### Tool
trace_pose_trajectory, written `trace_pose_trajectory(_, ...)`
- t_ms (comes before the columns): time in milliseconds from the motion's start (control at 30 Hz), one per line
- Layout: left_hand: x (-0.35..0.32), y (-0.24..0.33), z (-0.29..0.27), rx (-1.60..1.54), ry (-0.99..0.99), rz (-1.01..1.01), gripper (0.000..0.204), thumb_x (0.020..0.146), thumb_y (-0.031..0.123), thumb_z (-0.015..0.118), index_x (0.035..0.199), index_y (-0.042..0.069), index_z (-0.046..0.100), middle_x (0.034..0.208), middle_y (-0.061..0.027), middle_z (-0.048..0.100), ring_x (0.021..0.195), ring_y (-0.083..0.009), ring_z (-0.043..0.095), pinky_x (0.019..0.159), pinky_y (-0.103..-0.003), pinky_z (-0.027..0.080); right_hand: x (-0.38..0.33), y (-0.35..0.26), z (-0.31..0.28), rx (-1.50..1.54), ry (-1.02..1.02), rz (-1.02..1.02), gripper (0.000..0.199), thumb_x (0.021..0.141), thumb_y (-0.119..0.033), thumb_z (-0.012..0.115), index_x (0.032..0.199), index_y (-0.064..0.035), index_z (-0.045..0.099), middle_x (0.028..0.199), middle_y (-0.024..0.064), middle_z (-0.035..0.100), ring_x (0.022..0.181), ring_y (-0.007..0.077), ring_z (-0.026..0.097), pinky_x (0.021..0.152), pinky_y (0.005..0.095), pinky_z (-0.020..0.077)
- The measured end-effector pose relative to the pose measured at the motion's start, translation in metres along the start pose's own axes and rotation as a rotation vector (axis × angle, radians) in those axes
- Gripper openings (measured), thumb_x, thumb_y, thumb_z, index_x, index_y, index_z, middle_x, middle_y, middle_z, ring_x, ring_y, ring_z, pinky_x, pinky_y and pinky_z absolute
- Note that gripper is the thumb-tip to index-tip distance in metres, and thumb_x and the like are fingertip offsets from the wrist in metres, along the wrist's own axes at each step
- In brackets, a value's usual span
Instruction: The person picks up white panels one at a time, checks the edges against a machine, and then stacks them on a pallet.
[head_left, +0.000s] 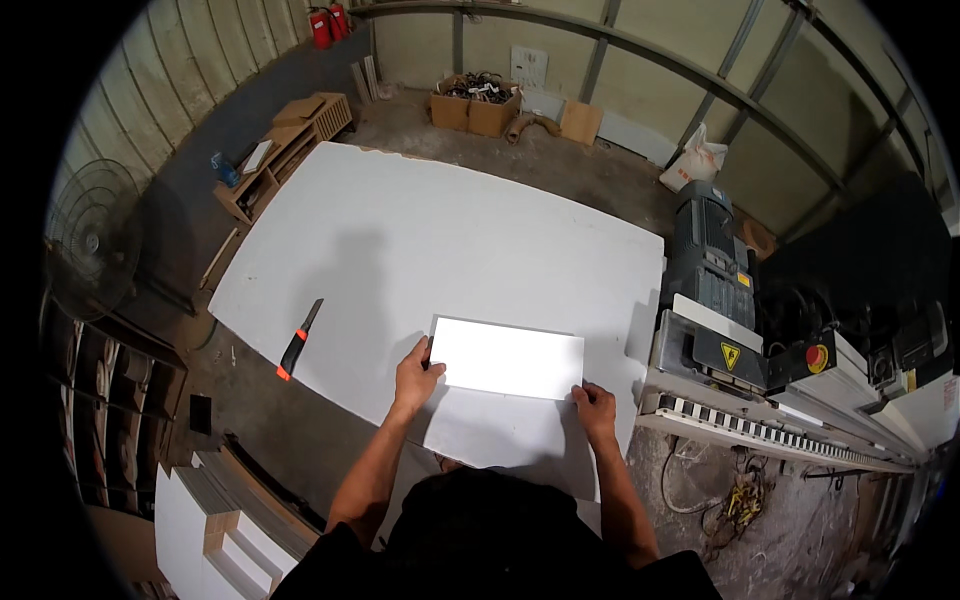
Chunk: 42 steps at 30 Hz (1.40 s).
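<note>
Between my two hands is a bright white rectangular panel (508, 358), held just over or on the large white tabletop (480, 230); I cannot tell which. My left hand (416, 378) grips its left end, thumb on the top face and fingers around the edge. At the lower right corner, my right hand (596, 408) pinches the panel with its fingers curled at the edge. To the left on the tabletop lies a utility knife (296, 348) with an orange and black handle, its blade pointing away from me.
Right of the table stands a machine with a grey motor (703, 245) and a red emergency button (817, 358). A standing fan (93, 240) is at the left, above a shelf rack (105, 420). Stacked white boards (185, 540) sit lower left. Cardboard boxes (475, 108) lie beyond the table.
</note>
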<state>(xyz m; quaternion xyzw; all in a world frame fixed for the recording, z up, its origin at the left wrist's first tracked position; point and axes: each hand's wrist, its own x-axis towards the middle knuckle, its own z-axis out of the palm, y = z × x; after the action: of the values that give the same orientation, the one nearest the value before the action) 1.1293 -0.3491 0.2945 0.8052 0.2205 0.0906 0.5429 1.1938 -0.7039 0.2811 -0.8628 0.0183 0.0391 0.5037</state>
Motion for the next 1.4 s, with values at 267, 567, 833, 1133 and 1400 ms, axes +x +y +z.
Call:
trace_pose_trajectory(267, 0.006, -0.02, 0.004, -0.171, -0.073, 0.091, 0.037, 0.081, -0.005, 0.063, 0.117, -0.003, 0.058, 0.099, -0.0047, 0.066, 0.088, -0.0129, 0.06, 0.08, -0.028, 0.049, 0.0, 0.002, -0.003, -0.04, 0.008, 0.009, 0.032, 0.087, -0.028, 0.067, 0.091, 0.004, 0.07, 0.075, 0.0099, 0.068, 0.068, 0.0149, 0.06, 0.064, 0.0321, 0.049)
trace_pose_trajectory(567, -0.008, -0.002, -0.024, -0.145, 0.122, 0.032, 0.051, 0.089, 0.008, 0.065, 0.136, -0.005, 0.049, 0.122, -0.0153, 0.063, 0.105, -0.0196, 0.06, 0.088, -0.032, 0.049, 0.004, 0.002, -0.036, 0.774, 0.138, 0.3, 0.03, 0.09, -0.03, 0.07, 0.107, -0.0056, 0.066, 0.089, 0.0023, 0.066, 0.075, 0.0134, 0.062, 0.067, 0.0262, 0.0488)
trace_pose_trajectory(833, -0.02, 0.036, -0.023, -0.169, 0.077, 0.127, 0.046, 0.09, 0.01, 0.065, 0.132, -0.003, 0.054, 0.122, -0.0161, 0.063, 0.104, -0.0215, 0.061, 0.087, -0.032, 0.049, 0.023, -0.006, -0.066, 1.227, 0.167, 0.37, 0.03, 0.096, -0.038, 0.06, 0.091, -0.0086, 0.06, 0.092, 0.0049, 0.063, 0.082, 0.0191, 0.062, 0.071, 0.0333, 0.0509)
trace_pose_trajectory(1133, -0.026, 0.055, -0.003, -0.218, -0.006, 0.108, 0.04, 0.092, 0.007, 0.063, 0.13, -0.003, 0.056, 0.116, -0.0136, 0.066, 0.101, -0.0172, 0.061, 0.089, -0.029, 0.049, 0.056, -0.006, -0.082, 1.571, 0.364, 0.466, 0.05, 0.093, -0.053, 0.057, 0.08, -0.0052, 0.052, 0.087, 0.0098, 0.06, 0.084, 0.0231, 0.059, 0.071, 0.0356, 0.0507)
trace_pose_trajectory(1400, -0.037, 0.068, 0.024, -0.248, -0.119, 0.121, 0.037, 0.091, 0.006, 0.065, 0.126, -0.002, 0.059, 0.108, -0.0113, 0.069, 0.093, -0.0137, 0.063, 0.083, -0.027, 0.051, 0.085, -0.012, -0.081, 1.702, 0.425, 0.557, 0.051, 0.089, -0.051, 0.064, 0.099, -0.001, 0.057, 0.087, 0.0116, 0.062, 0.078, 0.0256, 0.061, 0.067, 0.0376, 0.0534)
